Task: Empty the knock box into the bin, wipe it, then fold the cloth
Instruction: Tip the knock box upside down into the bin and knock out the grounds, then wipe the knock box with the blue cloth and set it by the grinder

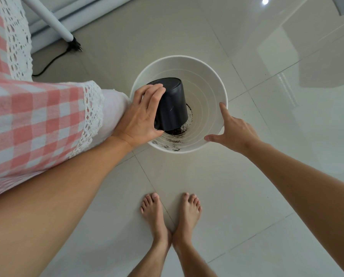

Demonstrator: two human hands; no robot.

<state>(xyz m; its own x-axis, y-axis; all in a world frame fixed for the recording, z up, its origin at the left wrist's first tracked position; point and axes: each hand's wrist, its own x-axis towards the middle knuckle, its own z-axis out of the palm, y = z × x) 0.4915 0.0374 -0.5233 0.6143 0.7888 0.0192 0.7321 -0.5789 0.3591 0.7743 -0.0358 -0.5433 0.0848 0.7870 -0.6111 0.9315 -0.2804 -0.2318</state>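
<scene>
While the left hand [141, 116] clasps the black knock box [172, 103] by its side wall, the box hangs upturned over the white bin [211, 80], mouth down toward the dark grounds [184, 126], base tilted up and away. It looks stiff, light and smooth, so a full-width wrap suits. The right hand [234, 129], open-fingered, steadies the bin's rim.

Knock box [172, 105] inverted over bin [213, 90], tbl [37, 116] left.
</scene>
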